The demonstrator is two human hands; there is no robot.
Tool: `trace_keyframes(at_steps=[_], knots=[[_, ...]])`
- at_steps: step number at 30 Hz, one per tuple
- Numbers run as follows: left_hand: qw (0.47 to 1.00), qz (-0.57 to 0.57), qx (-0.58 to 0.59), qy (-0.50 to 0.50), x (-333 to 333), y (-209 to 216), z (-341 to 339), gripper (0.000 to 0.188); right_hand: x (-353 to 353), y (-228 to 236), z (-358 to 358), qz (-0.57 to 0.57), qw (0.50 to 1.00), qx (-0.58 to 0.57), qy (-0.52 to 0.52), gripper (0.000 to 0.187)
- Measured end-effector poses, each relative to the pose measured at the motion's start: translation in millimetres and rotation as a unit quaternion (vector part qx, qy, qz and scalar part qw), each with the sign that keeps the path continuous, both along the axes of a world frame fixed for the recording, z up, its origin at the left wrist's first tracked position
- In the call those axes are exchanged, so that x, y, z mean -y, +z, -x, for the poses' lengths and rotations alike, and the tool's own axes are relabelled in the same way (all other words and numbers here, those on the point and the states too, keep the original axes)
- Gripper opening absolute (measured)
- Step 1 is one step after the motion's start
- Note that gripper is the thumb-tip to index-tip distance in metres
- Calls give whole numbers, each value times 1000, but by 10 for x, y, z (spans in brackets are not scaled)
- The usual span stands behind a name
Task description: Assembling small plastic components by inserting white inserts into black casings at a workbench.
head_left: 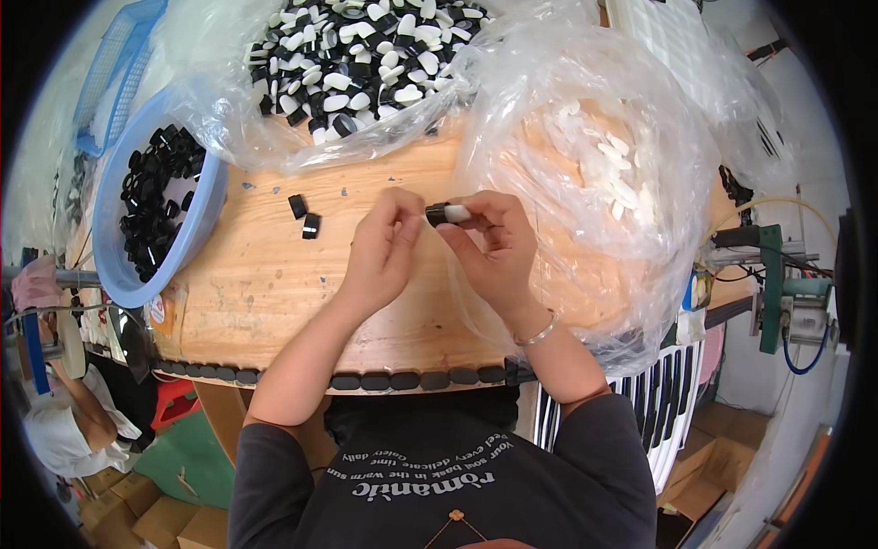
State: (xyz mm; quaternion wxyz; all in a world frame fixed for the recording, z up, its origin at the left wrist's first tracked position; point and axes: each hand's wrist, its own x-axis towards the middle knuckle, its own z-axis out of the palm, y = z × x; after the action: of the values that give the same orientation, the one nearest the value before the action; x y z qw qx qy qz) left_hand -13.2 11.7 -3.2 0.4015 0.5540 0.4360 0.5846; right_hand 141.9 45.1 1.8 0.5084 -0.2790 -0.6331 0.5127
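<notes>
Taking the meeting point of my hands as the middle of the clock, the wooden table (274, 311) spreads beneath them and is the biggest thing before me. Next comes the clear right bag (567, 265), crumpled across the wood from 1 to 4 o'clock, with white bits (620, 183) lying in it between 2 and 3. Another clear one, the far bag (265, 146), lies towards 11 and 12, and a heap of black and white bits (366, 69) fills its open middle. At 9 o'clock sits a pale blue basin (214, 188) with black caps (142, 215) inside, and past it, towards 10, a tilted blue basket (99, 57). My forearms reach in from about 5 and 7 o'clock. My right hand (498, 242), just to the 3 o'clock side, is clamped on a small piece, thumb and fingertips pinching it. My left hand (389, 238), on the 9 o'clock side, has its fingers curled towards the thumb; I cannot tell whether they meet, or touch the piece. A thin bracelet (541, 331) rings my right wrist. Dark pads (375, 381) line the table's near edge from 6 round to 8. Two loose caps (311, 226) lie near each other at 9 o'clock, between basin and left hand. Smallest is the piece (439, 214) itself, black with a white end, right at the clock's centre, above the wood
</notes>
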Motion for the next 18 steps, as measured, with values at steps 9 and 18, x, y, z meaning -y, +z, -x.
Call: trace_keyframes(at_steps=[9,18], knots=[[996,12,85,-15,-21,-21,-66,14,-59,167,-58,-261,942,164,-130,32],[996,48,80,-11,-7,-38,-92,13,-69,202,-89,-227,959,125,-111,24]])
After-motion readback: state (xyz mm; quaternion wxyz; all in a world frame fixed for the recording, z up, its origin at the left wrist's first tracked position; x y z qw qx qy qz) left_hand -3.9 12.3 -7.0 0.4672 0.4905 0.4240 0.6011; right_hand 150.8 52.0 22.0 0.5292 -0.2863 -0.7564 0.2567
